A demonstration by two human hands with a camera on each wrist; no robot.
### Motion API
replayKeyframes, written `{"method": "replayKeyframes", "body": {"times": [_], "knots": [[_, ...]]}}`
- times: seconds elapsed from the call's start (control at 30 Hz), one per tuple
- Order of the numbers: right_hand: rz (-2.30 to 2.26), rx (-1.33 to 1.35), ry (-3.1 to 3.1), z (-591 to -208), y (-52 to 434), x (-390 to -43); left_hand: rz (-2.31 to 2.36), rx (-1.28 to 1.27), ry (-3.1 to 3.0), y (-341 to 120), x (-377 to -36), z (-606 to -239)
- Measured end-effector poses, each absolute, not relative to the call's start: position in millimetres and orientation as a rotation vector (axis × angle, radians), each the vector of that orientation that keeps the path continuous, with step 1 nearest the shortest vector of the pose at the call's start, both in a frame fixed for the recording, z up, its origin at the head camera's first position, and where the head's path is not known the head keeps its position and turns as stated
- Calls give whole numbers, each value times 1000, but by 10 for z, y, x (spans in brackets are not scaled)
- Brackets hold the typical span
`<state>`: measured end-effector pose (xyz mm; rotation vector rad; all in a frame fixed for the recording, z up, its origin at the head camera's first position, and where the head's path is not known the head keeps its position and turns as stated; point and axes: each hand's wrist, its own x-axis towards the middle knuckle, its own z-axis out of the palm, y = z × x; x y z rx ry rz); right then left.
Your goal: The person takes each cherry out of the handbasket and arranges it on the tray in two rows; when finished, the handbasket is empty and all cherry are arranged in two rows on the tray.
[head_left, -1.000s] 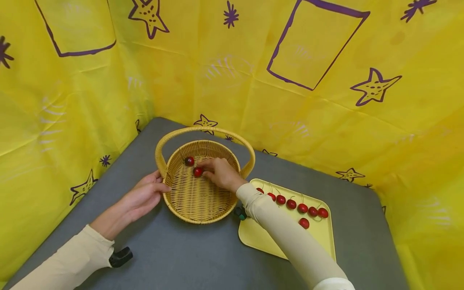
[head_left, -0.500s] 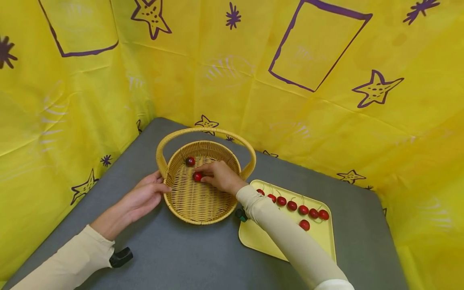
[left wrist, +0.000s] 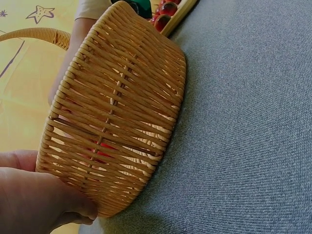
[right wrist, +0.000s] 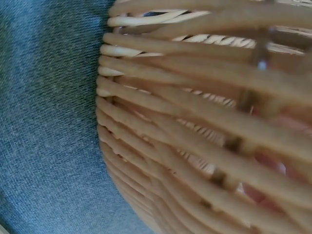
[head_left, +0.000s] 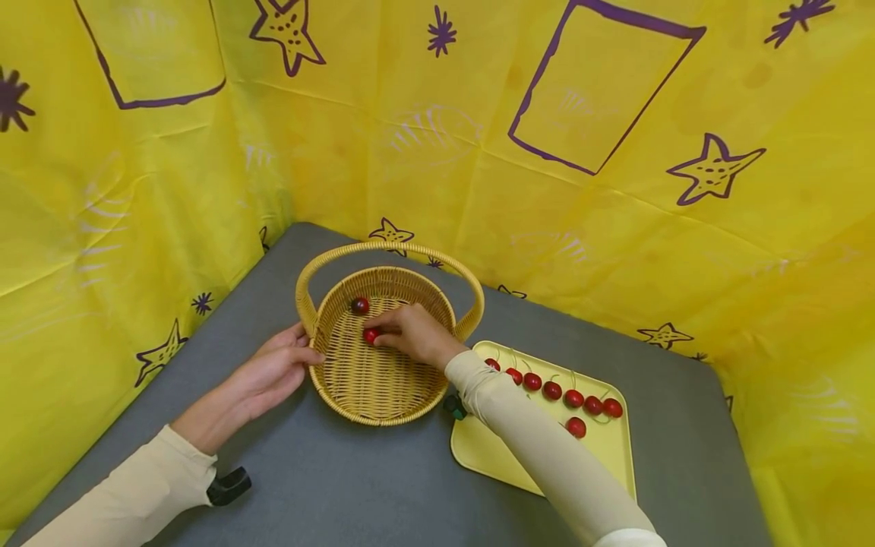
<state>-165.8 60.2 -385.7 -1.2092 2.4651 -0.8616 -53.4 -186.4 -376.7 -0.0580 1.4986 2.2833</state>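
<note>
1. The left hand (head_left: 270, 370) lies with relaxed, nearly straight fingers against the outer wall of the round woven wicker basket (head_left: 355, 387).
2. The right hand (head_left: 413, 333) reaches inside, fingertips pinching a red cherry (head_left: 370, 335) low over the basket floor.
3. Farther in lies a darker cherry (head_left: 359, 305).

The basket (head_left: 383, 384) is woven wicker, tan and kinda rough, with smooth rounded strands up close and a slight sheen. The cherries (head_left: 552, 390) look glossy and smooth, little highlights on each. The tray (head_left: 478, 448) under them looks like matt pale-yellow plastic. The desk (head_left: 342, 486) has a grey cloth cover with a fine ribbed weave, totally matt. The backdrop (head_left: 437, 152) is thin, creased yellow sheet, slightly shiny.
</note>
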Motion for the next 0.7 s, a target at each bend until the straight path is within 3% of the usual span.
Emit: {"method": "replayKeyframes", "body": {"times": [0.33,0.7], "knots": [[-1001,-1116,2435,-3687,646,-1555,2277,-41,1516,-1843,-533,-3760],[-1278,-1098,2373,-3116,1015,-1004,2272,-60,1516,-1843,-530,-3754]]}}
